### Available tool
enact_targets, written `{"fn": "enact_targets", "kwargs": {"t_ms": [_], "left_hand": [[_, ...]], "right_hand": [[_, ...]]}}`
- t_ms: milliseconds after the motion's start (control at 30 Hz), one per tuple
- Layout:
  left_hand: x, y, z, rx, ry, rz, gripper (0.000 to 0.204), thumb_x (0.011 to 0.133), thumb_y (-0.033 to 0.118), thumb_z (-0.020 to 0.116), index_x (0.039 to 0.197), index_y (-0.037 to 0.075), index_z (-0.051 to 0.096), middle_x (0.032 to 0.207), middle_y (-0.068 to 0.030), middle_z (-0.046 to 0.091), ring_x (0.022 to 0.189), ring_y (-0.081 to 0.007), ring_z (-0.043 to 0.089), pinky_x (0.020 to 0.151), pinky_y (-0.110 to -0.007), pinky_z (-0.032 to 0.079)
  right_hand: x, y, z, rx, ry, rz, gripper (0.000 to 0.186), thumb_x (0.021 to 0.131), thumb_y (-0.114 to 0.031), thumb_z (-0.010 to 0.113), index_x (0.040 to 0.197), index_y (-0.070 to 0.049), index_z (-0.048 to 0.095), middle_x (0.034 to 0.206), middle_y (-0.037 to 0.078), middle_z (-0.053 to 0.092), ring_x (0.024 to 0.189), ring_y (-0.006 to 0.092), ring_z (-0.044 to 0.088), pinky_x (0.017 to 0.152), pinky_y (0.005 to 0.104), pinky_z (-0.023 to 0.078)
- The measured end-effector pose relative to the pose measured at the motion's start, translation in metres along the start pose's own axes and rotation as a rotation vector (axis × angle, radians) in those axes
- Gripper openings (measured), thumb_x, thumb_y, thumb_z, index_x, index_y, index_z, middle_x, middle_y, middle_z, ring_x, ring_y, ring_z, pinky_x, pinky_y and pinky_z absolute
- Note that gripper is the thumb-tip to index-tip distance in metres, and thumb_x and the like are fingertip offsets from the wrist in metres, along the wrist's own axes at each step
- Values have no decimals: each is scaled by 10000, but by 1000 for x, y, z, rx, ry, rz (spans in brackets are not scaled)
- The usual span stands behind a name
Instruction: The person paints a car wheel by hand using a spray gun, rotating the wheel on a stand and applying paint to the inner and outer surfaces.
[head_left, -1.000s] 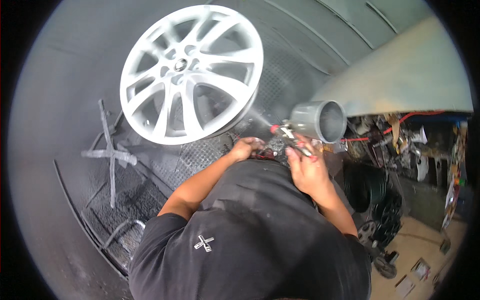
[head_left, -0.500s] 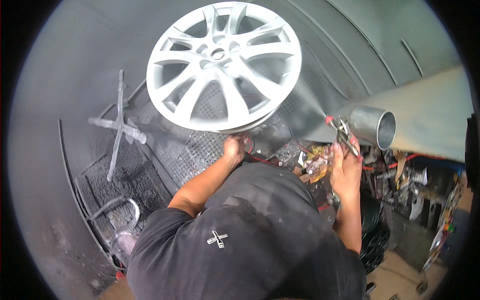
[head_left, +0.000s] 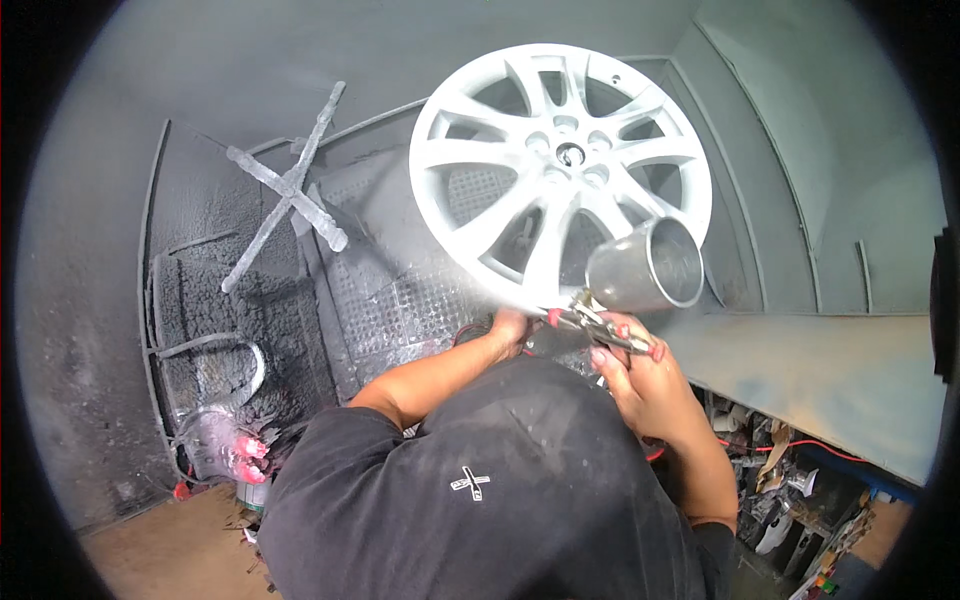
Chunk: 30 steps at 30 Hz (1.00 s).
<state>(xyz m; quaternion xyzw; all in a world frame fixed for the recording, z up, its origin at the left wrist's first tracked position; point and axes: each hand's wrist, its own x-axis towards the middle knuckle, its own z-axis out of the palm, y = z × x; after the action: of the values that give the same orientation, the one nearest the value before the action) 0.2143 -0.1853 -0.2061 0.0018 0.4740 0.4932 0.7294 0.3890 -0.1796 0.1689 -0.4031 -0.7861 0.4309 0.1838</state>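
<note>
A white multi-spoke car wheel (head_left: 545,250) lies face up in front of me, raised above the floor. In my right hand (head_left: 660,390) is a spray gun (head_left: 605,330) with a metal paint cup (head_left: 625,275), the cup overlapping the wheel's near right part in the view. The gun's red-tipped nozzle points left along the near rim, and a pale mist spreads there. My left hand (head_left: 512,328) reaches to the underside of the wheel's near edge. Its fingers are mostly hidden, as is whatever supports the wheel.
To the left stands a paint-crusted cross-shaped stand (head_left: 290,195). Beyond it are a rough, coated dark panel (head_left: 235,300) and a curved pipe (head_left: 255,365). Grey booth walls (head_left: 800,130) rise behind. On the right, a pale panel (head_left: 850,370) stands above cluttered shelves (head_left: 800,500) and a red hose (head_left: 800,445).
My right hand and the spray gun have moved left, to the wheel's near edge. The whole view has shifted, so the wheel sits farther right. My left hand stays beneath the wheel's edge.
</note>
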Motion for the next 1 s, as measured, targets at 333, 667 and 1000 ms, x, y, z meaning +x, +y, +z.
{"fn": "enact_targets", "kwargs": {"t_ms": [333,667,1000], "left_hand": [[-24,53,19,150,59,-86,224,1064,230,480,1081,112,669,844,-47,670,649,-129,591,545,-271,473],[-2,92,-14,163,-60,-200,325,1071,376,453,1041,113,643,702,-24,610,567,-121,571,460,-270,446],[77,233,-84,235,139,158,333,1070,378,459,1054,101,642,704,-28,615,581,-126,579,476,-275,456]], "right_hand": [[136,-35,-23,-90,135,-106,245,1014,-90,546,1194,77,558,986,233,642,849,391,641,798,433,506],[192,-13,-76,-362,508,-1,239,1021,-134,560,1170,52,580,880,194,676,857,339,677,789,431,512],[177,35,-131,-565,699,197,340,1038,-242,554,938,78,611,874,229,668,837,371,647,775,462,488]]}}
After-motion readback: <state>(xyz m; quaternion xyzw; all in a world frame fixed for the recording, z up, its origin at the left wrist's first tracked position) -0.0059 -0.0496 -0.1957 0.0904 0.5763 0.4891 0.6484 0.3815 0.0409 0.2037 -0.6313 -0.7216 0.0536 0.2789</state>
